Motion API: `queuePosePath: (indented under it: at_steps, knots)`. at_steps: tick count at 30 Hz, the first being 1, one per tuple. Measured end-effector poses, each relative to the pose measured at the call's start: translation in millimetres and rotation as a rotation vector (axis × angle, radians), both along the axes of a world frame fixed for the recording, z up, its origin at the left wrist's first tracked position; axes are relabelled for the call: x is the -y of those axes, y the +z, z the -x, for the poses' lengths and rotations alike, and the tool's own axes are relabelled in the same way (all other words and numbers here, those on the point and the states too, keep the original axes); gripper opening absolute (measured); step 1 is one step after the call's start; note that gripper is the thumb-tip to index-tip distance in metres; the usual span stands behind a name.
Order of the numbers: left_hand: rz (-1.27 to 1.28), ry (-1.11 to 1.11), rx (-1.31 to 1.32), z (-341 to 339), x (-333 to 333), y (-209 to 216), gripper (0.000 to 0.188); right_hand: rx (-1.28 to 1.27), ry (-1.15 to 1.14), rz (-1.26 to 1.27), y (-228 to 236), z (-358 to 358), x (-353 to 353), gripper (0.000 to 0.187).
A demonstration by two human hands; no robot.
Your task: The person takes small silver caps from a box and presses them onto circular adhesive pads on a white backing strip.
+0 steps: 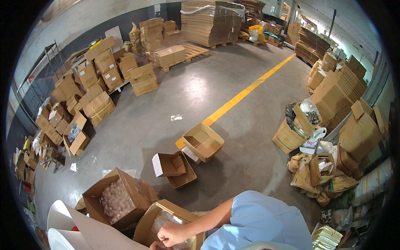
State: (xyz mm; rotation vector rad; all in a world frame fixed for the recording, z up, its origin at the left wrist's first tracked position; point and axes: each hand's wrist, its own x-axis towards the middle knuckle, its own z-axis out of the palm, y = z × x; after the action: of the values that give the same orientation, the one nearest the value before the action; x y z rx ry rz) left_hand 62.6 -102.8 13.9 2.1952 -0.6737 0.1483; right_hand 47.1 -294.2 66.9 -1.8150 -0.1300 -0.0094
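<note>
My right hand [171, 234] reaches in from a light blue sleeve [266, 216] over an open cardboard box [143, 221] at the lower edge. Its fingers are curled closed; whatever they may hold is hidden. Clear plastic wrapping [168, 217] lies in that box, behind and beside the hand. Only a small bit of my left hand [154, 245] shows just below the right one, and its fingers are mostly cut off by the frame. Against this box, to the left, stands a bigger open carton [143, 196] filled with many small clear plastic pieces [117, 201].
Curled white sheets [79, 227] rise at the lower left. Empty open boxes [204, 141] sit on the grey floor ahead by a yellow line [250, 89]. Cartons [100, 108] line the left wall; sacks and boxes [318, 166] crowd the right. Stacked flat cardboard [210, 23] stands far back.
</note>
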Motion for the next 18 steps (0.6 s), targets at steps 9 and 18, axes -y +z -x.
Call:
queuePosePath:
  at_steps: [9,18]
  knots:
    - [0.007,-0.18,0.023,0,17,65,0.037,-0.026,0.059,-0.062,4,-2,5,0.012]
    - [-0.145,-0.143,0.099,11,28,67,0.037,0.083,0.049,0.132,-3,-2,-2,0.015]
